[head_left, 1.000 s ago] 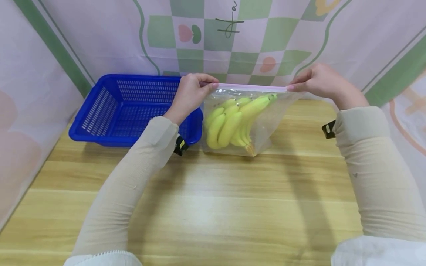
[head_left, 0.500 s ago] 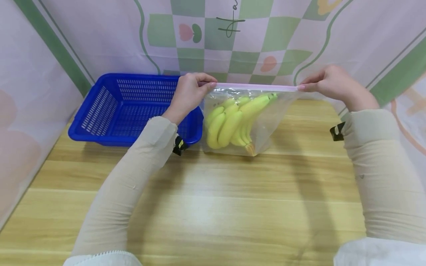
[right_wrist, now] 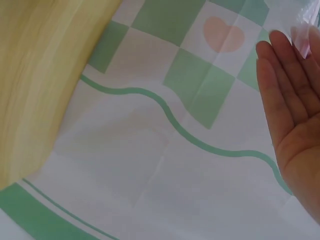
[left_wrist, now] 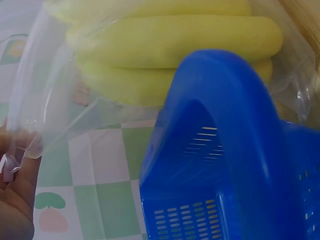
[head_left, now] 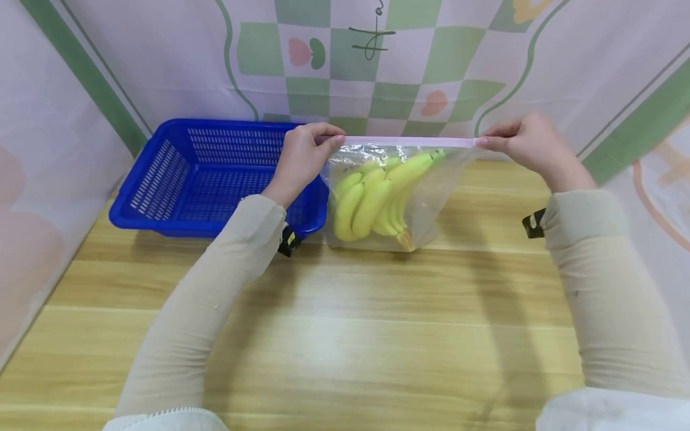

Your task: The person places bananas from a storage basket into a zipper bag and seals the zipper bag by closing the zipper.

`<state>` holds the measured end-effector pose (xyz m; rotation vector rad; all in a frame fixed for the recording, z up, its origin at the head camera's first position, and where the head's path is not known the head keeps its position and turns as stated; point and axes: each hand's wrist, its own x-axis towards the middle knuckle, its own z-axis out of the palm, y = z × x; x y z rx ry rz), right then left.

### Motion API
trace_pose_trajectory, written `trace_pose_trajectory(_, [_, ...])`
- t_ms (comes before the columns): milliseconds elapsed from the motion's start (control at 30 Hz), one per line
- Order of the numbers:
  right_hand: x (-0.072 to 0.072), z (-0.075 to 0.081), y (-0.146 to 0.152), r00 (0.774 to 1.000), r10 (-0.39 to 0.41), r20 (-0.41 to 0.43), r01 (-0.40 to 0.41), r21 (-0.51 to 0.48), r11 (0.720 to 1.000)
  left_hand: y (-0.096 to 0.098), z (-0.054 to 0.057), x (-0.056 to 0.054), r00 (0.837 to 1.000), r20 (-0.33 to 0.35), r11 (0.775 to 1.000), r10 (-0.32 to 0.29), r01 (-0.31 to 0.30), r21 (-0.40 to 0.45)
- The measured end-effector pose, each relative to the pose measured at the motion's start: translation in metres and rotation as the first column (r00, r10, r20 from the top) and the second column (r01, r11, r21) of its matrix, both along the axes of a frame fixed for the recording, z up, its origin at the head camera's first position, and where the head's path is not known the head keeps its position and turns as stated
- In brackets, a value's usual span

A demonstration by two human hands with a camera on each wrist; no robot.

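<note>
A clear plastic zip bag [head_left: 439, 200] with a pink strip [head_left: 409, 142] along its top stands on the table, holding a bunch of yellow bananas [head_left: 372, 203]. My left hand [head_left: 302, 157] pinches the strip near its left end between thumb and fingers. At the right end, my right hand [head_left: 533, 145] pinches the strip, which is stretched straight between both hands. The left wrist view shows the bananas [left_wrist: 175, 42] through the plastic, with the left hand [left_wrist: 17, 200] at the bag's edge. In the right wrist view, the right hand's [right_wrist: 300, 105] fingertips meet a bag corner.
A blue plastic basket [head_left: 137, 221] with slotted walls stands left of the bag, partly behind my left forearm. Beneath everything is a wooden table [head_left: 345, 335]. A cloth with green checks [head_left: 396, 100] hangs behind, close to the bag.
My right hand slid rightward along the strip, then shifted slightly back left. My left hand moved a little left, still pinching. More of the strip shows between the hands; the bananas stay nearly still.
</note>
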<state>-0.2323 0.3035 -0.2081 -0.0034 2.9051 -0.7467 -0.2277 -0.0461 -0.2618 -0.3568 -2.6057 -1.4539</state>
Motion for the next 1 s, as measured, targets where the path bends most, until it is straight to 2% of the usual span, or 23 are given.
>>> trace_pose_trajectory(233, [0.001,-0.015,-0.001,0.995,-0.044,-0.094,0.036,-0.084,0.996,0.002,-0.012,0.003,0.997,-0.018,0.993,0.070,-0.068,0.092])
trace_pose_trajectory(433, [0.002,-0.025,-0.001,0.986,-0.112,-0.126,0.087,-0.185,0.979,0.006,-0.020,0.008,0.999,-0.017,0.990,0.034,-0.032,0.136])
trace_pose_trajectory(567, [0.002,-0.031,-0.004,0.975,-0.156,-0.158,0.111,-0.263,0.958,0.008,-0.023,0.011,0.999,0.033,0.988,0.017,-0.022,0.150])
trace_pose_trajectory(667, [0.002,-0.033,-0.006,0.968,-0.203,-0.147,0.144,-0.340,0.929,0.013,-0.026,0.013,0.997,0.083,0.994,-0.005,-0.004,0.113])
trace_pose_trajectory(900, [0.001,-0.038,-0.003,0.948,-0.307,-0.081,0.221,-0.526,0.821,0.027,-0.041,0.019,0.974,0.223,0.999,-0.033,0.035,-0.006])
trace_pose_trajectory(1000, [0.002,-0.042,-0.003,0.941,-0.329,-0.071,0.240,-0.546,0.803,0.033,-0.047,0.022,0.969,0.246,0.999,-0.035,0.041,-0.020])
